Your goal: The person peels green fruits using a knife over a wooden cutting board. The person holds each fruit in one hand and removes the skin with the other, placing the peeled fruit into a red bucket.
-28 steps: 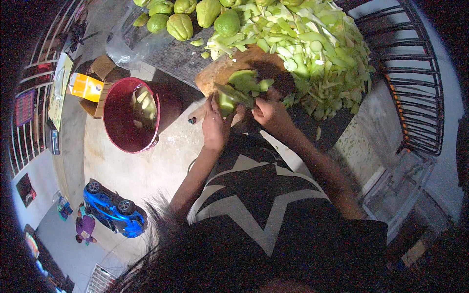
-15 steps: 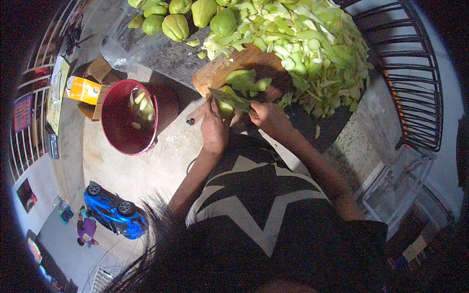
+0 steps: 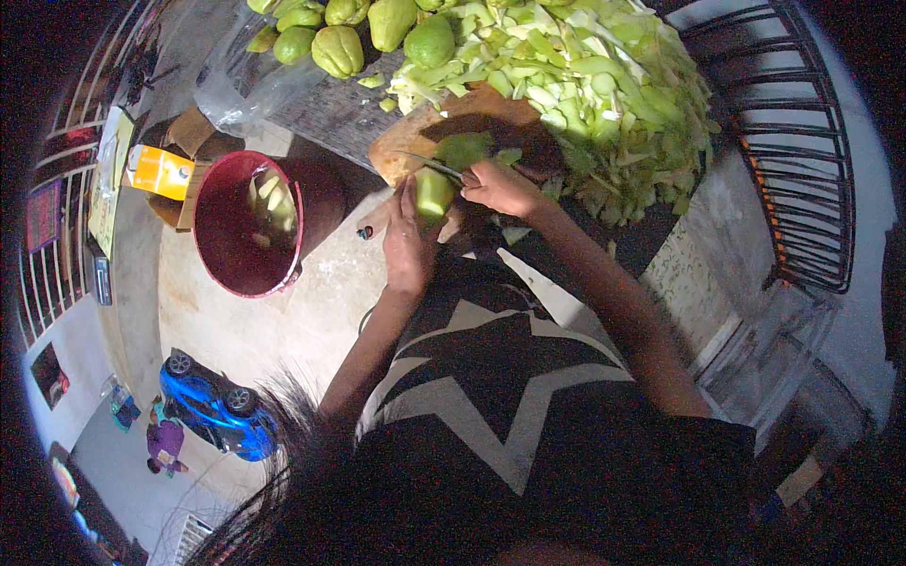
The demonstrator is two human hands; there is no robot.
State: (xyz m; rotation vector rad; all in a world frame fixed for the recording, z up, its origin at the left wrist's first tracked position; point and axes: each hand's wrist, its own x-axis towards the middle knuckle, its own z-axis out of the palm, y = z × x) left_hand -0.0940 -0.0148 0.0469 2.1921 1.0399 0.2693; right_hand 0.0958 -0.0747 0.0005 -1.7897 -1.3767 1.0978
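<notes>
My left hand [image 3: 406, 243] is closed around a peeled pale green chayote [image 3: 433, 195], held at the near edge of a wooden cutting board [image 3: 401, 143]. In my right hand [image 3: 502, 189] is a knife [image 3: 427, 161], its blade pointing left across the top of the chayote. My right fingers wrap the handle. Green peels [image 3: 462, 149] lie on the board just beyond the blade, partly in shadow. A large heap of chayote peels [image 3: 604, 108] rises behind and to the right of the board.
Whole green chayotes [image 3: 337, 51] sit at the far left beside a clear plastic bag [image 3: 231, 104]. A red bucket [image 3: 219, 231] with pale pieces inside stands to my left, near an orange carton [image 3: 162, 173]. A blue toy car [image 3: 212, 406] and a metal rack [image 3: 793, 123] flank me.
The knife has turned from showing its broad side to nearly edge-on over the chayote. My right hand has shifted slightly left and up; the chayote's cut side shows more.
</notes>
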